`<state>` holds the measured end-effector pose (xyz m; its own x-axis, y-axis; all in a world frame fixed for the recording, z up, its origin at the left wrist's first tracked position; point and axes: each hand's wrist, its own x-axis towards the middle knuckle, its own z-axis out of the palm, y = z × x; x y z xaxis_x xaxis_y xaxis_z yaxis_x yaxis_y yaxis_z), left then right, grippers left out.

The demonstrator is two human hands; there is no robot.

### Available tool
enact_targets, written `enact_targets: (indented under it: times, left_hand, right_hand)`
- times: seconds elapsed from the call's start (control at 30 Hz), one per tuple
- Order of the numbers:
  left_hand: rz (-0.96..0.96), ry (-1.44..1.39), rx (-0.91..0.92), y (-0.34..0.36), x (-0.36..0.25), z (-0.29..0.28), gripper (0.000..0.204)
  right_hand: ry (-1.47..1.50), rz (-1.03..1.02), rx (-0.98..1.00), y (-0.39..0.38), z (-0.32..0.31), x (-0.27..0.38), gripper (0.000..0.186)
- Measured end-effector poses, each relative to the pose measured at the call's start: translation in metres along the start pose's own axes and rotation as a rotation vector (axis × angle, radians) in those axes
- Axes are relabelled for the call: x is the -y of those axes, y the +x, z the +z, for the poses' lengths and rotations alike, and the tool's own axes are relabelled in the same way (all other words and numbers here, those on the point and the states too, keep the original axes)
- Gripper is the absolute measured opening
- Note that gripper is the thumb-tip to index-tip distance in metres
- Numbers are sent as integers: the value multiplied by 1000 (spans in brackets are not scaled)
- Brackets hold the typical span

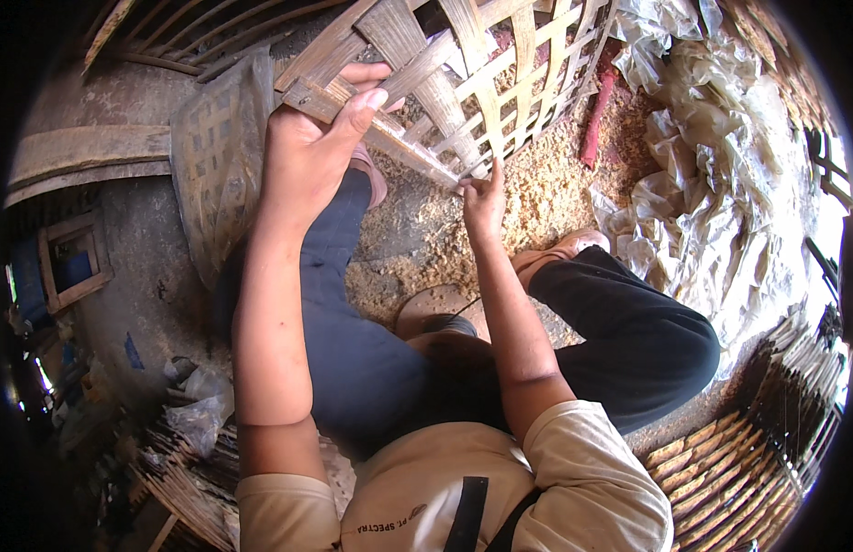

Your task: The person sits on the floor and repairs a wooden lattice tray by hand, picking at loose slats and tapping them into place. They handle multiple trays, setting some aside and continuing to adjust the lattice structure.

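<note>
A woven bamboo lattice piece point(481, 64) is raised at the top of the view, with a wooden strip along its lower left edge. My left hand point(330, 138) grips that edge near its upper end, thumb over the strip and fingers behind it. My right hand point(483, 204) is lower and to the right, pinching the lower end of the same edge, where the strip meets the lattice. Its fingertips are small and partly hidden.
Sawdust-like shavings point(541, 198) lie on the floor between my legs. Crumpled pale plastic sheets point(693, 212) and a red piece point(596, 120) lie at the right. A translucent sack point(210, 166) and wooden ledge point(86, 166) are at the left. Bamboo slats point(702, 478) sit lower right.
</note>
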<state>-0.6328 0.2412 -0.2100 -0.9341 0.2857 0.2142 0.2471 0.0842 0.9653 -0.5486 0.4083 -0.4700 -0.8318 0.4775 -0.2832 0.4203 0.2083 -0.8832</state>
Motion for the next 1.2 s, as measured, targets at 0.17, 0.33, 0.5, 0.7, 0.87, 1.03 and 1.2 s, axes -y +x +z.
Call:
enact_targets:
  times: [0.17,0.33,0.5,0.7,0.87,1.03,1.2]
  left_hand:
    - [-14,-84,-13,3,7,4,21]
    - [-10,-59,-24,4,12,1,21]
    - [3,-29,-35,3,14,-2,21]
    - [9,-122,-24,5,10,7,20]
    - [16,-96,-13,3,14,4,21]
    - [23,-101,-15,3,12,4,21]
    - [2,-69,52,4,8,4,26]
  right_hand:
    - [193,-44,17,-5,-1,26,77]
    - [439,93,123,-18,-15,66,84]
    - [1470,287,334,-28,-21,81,82]
    - [682,206,-3,-23,-7,37,68]
    - [260,2,-44,-28,-1,39,70]
    - [107,-113,-16,-25,-8,57,70]
    - [360,-15,42,-21,-13,68,69]
